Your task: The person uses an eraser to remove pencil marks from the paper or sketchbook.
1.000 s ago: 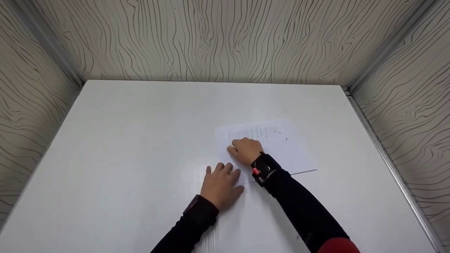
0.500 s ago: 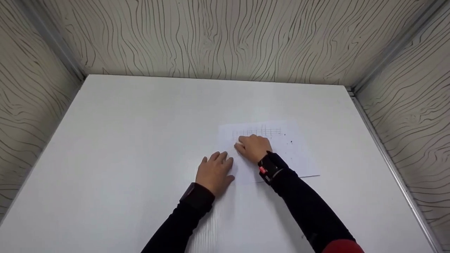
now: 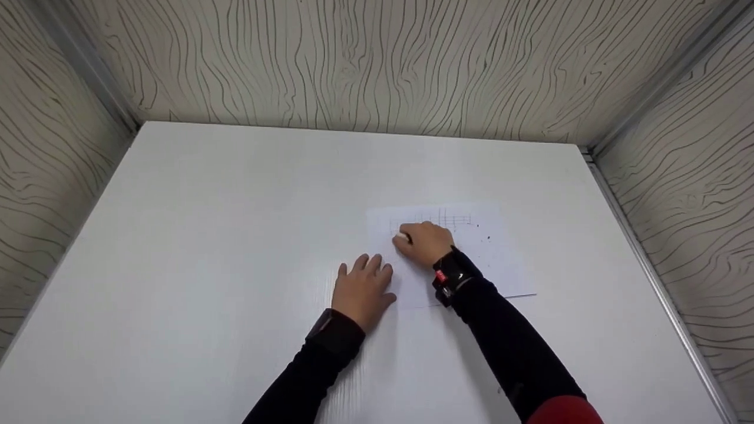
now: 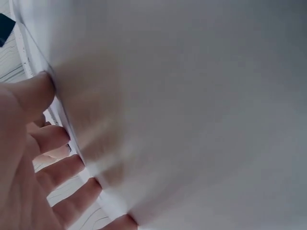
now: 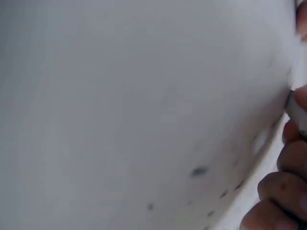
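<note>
A white sheet of paper [image 3: 495, 259] lies on the white table, with a thin pencil grid [image 3: 456, 220] near its top. My right hand [image 3: 429, 242] is over the paper just below the grid, fingers curled. Between thumb and fingers it pinches a small whitish eraser [image 5: 295, 113] with a darkened end, held down at the paper. Dark eraser crumbs [image 5: 199, 171] dot the sheet close by. My left hand [image 3: 360, 294] rests with spread fingers at the paper's lower left part; the fingertips [image 4: 91, 184] touch the surface.
The white tabletop [image 3: 224, 235] stretches around the paper. Wood-patterned panels [image 3: 353, 65] stand behind and at both sides, with metal rails [image 3: 660, 277] along the edges. A small dark speck [image 3: 499, 390] lies beside the right forearm.
My left hand has slid a little up along the paper's left side. My right hand has shifted slightly right and up with the eraser. Grid lines on the left look fainter.
</note>
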The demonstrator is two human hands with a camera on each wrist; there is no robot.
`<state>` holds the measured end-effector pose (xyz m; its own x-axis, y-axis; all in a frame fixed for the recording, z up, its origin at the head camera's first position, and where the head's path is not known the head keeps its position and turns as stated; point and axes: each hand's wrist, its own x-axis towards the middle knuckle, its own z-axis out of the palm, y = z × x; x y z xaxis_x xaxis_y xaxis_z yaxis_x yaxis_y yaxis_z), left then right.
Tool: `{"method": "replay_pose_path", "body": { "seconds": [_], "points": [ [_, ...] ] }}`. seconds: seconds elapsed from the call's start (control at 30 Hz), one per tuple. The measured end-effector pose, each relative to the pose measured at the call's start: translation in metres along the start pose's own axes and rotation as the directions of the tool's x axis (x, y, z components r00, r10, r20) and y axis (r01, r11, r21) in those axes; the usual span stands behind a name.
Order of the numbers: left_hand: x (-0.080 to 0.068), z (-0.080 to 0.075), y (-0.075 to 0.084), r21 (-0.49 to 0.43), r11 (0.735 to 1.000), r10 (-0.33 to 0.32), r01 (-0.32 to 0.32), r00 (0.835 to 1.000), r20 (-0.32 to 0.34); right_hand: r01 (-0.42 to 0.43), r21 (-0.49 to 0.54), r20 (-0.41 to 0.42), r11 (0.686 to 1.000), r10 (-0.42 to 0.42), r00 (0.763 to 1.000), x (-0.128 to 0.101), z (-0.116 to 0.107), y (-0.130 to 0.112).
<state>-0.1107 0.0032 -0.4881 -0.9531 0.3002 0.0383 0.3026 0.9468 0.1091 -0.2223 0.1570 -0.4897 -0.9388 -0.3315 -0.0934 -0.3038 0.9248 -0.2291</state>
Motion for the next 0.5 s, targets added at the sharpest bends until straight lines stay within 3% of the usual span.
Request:
{"method": "replay_pose_path", "body": {
  "seconds": [0.1,0.3,0.5],
  "points": [
    [0.000,0.000,0.002,0.000,1.000,-0.002,0.002,1.000,0.008,-0.020,-0.032,-0.034,0.999,0.019,0.999,0.002,-0.003,0.002],
    [-0.001,-0.002,0.002,0.005,1.000,0.000,0.000,1.000,0.017,0.099,-0.005,0.037,0.995,-0.098,0.994,-0.006,-0.005,-0.008],
    [0.001,-0.001,0.001,0.001,1.000,-0.004,0.003,1.000,0.014,-0.035,-0.064,-0.066,0.997,0.031,0.997,0.001,-0.005,-0.008]
  ]
}}
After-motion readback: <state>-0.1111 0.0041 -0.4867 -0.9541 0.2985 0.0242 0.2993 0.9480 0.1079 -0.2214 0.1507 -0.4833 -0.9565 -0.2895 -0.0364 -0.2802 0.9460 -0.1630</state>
